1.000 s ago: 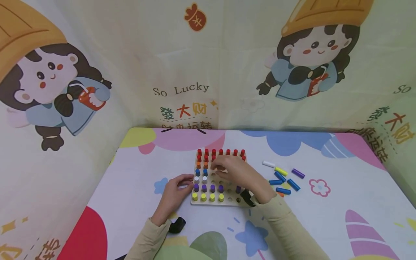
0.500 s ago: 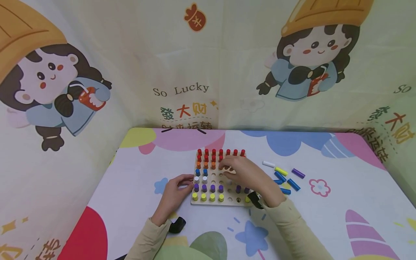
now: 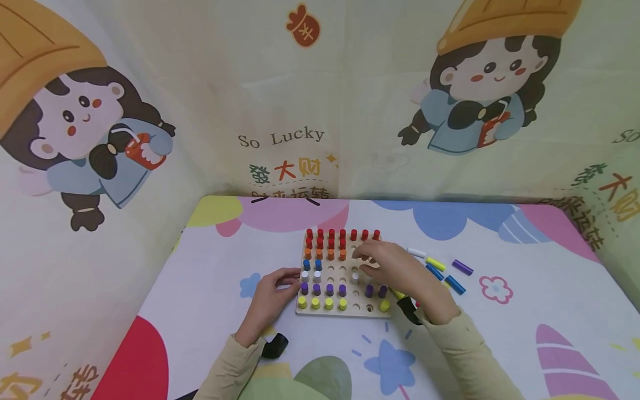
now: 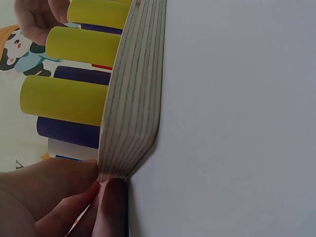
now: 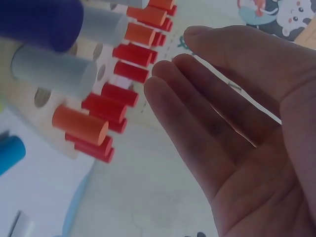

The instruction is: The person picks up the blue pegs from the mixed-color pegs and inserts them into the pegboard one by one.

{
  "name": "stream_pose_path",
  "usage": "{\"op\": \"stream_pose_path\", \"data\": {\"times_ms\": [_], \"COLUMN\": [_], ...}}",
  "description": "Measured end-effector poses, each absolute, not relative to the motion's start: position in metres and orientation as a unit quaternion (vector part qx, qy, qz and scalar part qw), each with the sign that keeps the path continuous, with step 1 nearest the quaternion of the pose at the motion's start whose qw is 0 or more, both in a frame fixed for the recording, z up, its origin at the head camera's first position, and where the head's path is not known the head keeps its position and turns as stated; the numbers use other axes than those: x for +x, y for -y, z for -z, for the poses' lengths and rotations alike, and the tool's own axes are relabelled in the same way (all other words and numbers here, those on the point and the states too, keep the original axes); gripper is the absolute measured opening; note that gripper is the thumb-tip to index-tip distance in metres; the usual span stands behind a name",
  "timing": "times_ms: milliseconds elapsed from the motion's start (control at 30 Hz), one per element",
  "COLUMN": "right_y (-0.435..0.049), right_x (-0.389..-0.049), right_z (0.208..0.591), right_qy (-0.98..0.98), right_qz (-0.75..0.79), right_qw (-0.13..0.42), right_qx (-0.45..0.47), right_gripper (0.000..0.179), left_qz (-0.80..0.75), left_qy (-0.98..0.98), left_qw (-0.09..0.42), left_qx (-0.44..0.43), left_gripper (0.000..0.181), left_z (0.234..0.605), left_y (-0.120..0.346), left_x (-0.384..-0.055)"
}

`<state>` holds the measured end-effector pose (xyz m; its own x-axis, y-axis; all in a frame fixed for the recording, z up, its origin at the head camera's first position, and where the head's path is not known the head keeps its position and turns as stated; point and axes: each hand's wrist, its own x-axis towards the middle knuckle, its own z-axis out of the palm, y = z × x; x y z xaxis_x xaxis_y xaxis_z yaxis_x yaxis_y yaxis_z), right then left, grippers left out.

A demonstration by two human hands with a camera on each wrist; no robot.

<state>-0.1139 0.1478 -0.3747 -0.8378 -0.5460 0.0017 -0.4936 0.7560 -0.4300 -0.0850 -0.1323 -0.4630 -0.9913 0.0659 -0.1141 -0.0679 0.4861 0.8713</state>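
A wooden pegboard (image 3: 350, 314) stands on the table with rows of coloured pegs upright in its holes. Thumb and fingers of my left hand (image 3: 269, 297) pinch its left edge; the left wrist view shows them at the corner of the layered side (image 4: 136, 84). My right hand (image 3: 402, 269) hovers over the right part of the board, beside the orange pegs (image 3: 330, 254). In the right wrist view its thumb and fingers are apart, with nothing between them. Red pegs (image 3: 331, 234) fill the back, purple pegs (image 3: 329, 290) and yellow pegs (image 3: 328, 304) the front.
Right of the board lie loose pegs: a white peg (image 3: 416, 252), a yellow peg (image 3: 435, 264), a purple peg (image 3: 462, 267) and blue pegs (image 3: 455, 284), partly hidden by the right arm. A printed cloth wall (image 3: 360, 139) rises behind the table.
My right hand has moved rightward along the orange row, uncovering more orange pegs and a white peg. My left hand keeps its hold. The head view has shifted slightly.
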Motion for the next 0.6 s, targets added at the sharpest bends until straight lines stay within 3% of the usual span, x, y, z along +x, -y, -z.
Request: {"op": "stream_pose_path", "data": {"times_ms": [600], "right_y": [-0.18], "right_x": [-0.11], "right_z": [0.384], "right_qy": [-0.944], "right_qz": [0.208], "right_qw": [0.036], "right_qx": [-0.256], "right_gripper": [0.024], "left_qz": [-0.506], "left_qy": [-0.86], "left_qw": [0.068], "left_qx": [-0.003], "left_gripper": [0.031], "left_z": [0.463], "left_y": [0.132], "left_x": [-0.085]}}
